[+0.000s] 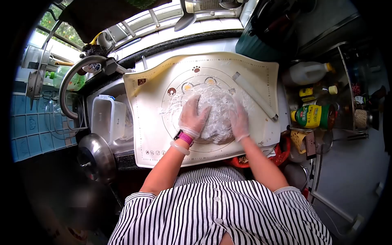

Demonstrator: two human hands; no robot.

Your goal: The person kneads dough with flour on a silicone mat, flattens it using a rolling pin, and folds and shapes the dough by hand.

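A large mound of dough [216, 116], dusted with white flour, sits on a pale kneading mat [151, 134] printed with circles and a ruler edge. My left hand [193, 117], in a clear plastic glove, lies against the dough's left side with the thumb spread away from the fingers. Against the right side rests my right hand [239, 121], also gloved, its fingers stretched along the dough. Loose flour surrounds the mound. A white rolling pin [257, 97] lies diagonally on the mat, beyond my right hand and apart from it.
Left of the mat, a clear plastic container [107, 118] stands in the sink beside a curved faucet [67, 83]. A metal lid or pot [97, 157] sits nearer me. On the right, a rack holds bottles, including a green-and-yellow jar [313, 116]. A red bag [281, 153] touches the counter's front edge.
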